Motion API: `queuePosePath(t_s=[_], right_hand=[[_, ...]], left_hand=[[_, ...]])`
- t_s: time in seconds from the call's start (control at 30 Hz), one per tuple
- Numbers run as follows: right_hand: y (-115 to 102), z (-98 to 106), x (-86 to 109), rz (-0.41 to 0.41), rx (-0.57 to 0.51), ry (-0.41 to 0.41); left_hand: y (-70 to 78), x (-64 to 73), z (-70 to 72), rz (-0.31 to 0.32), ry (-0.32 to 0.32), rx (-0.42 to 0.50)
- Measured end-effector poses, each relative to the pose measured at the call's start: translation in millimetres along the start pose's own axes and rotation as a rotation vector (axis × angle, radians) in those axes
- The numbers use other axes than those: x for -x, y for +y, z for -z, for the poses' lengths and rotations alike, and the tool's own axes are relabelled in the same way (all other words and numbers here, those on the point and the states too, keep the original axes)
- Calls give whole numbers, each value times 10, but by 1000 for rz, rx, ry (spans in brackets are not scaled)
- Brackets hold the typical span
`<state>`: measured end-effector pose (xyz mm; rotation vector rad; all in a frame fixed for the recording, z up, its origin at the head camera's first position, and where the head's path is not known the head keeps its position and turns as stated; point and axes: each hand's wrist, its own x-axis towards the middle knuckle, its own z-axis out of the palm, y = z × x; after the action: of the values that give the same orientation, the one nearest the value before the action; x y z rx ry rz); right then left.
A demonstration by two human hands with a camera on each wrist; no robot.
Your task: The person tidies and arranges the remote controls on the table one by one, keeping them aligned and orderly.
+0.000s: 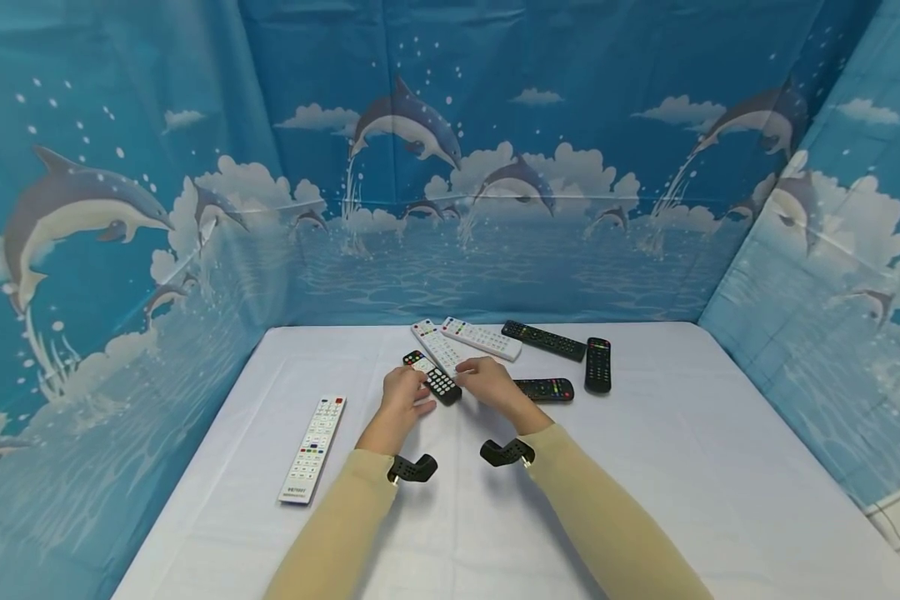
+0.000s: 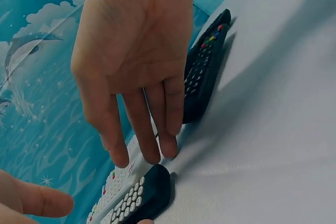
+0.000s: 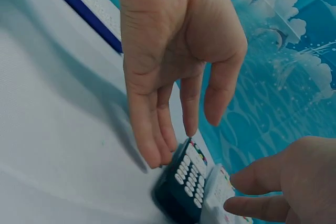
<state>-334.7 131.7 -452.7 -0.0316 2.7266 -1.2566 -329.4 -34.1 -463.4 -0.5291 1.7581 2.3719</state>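
Observation:
Just left of centre, a black remote control (image 1: 444,386) with white keys lies slanted on the white table. My left hand (image 1: 401,393) is at its left side, fingers loosely bent, fingertips at or close to its edge. Over the near end of a white remote control (image 1: 432,337) hangs my right hand (image 1: 487,385), thumb and fingers apart. In the left wrist view the right hand (image 2: 136,51) has its fingers pointing down, nothing gripped. The right wrist view shows the left hand (image 3: 168,45) with relaxed fingers beside the black remote; exact contact is hard to tell.
Another white remote (image 1: 483,338) lies behind the hands. Black remotes (image 1: 543,340) (image 1: 598,367) lie to the right, and one (image 1: 551,389) is partly behind the right hand. A long white remote (image 1: 311,450) lies at left. A dolphin-print curtain (image 1: 450,250) surrounds the table.

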Motion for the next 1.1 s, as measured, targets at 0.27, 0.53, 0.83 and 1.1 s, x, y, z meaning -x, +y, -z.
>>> queuePosePath(t_s=[0.27,0.53,0.83,1.1], right_hand=[[17,-118,-56,-11,-86,-30],[29,-183,-72,-64,-239,-32],[55,-207,-90,-68,-347,-15],[23,-210,-104,-82,-383,-5]], left_hand=[[26,-22,-15,48,-16,66],[5,-51,-3,69,18,26],[-57,-112,35,24,32,-6],[-74,-102,83,15,-19,-78]])
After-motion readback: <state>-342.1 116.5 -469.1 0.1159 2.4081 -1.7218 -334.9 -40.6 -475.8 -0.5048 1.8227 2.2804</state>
